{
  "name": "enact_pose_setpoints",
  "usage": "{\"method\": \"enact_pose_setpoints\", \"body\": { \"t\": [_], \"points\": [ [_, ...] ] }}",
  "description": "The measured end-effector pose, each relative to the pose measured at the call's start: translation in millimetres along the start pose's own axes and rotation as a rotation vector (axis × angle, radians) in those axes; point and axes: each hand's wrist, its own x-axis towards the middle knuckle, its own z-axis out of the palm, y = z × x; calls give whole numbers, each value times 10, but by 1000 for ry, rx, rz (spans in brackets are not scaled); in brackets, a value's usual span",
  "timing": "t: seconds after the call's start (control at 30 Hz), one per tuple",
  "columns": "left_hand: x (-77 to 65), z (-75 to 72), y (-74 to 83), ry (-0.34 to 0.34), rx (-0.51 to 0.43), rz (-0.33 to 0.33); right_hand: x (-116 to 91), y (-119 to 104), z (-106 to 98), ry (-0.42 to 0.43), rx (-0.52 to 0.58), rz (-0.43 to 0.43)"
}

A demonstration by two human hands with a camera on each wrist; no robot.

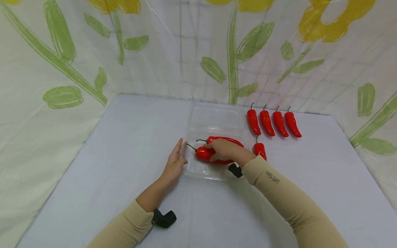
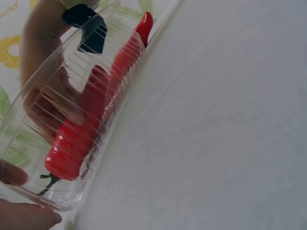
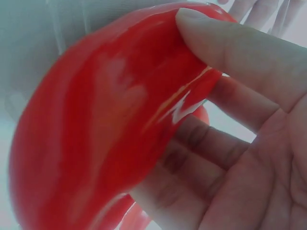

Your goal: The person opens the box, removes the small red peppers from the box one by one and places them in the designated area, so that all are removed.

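A clear plastic clamshell container (image 1: pixel 201 169) lies with its lid (image 1: pixel 214 117) folded back. My left hand (image 1: pixel 174 163) holds its left side wall between thumb and fingers, the fingers fairly straight. Inside the container, my right hand (image 1: pixel 224 150) grips a glossy red chili pepper (image 1: pixel 203 154) round its body, its green stem pointing left. The right wrist view shows the thumb on top of this pepper (image 3: pixel 96 115) and fingers beneath it. Just behind, another red chili pepper (image 1: pixel 229 138) lies in the container, partly covered by the right hand.
Several red chili peppers (image 1: pixel 266 123) stand in a row at the table's back right, stems away from me. One more chili pepper (image 1: pixel 260 150) lies right of the container, partly hidden by the right forearm. A flower-printed curtain (image 1: pixel 214 51) hangs behind the white table (image 1: pixel 130 127).
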Motion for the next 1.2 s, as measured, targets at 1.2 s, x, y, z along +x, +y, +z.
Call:
{"method": "enact_pose_setpoints", "body": {
  "t": [1.2],
  "points": [
    [13, -19, 2, 12, -24, -11, -599, 489, -137, 215, 636, 6]
  ]
}}
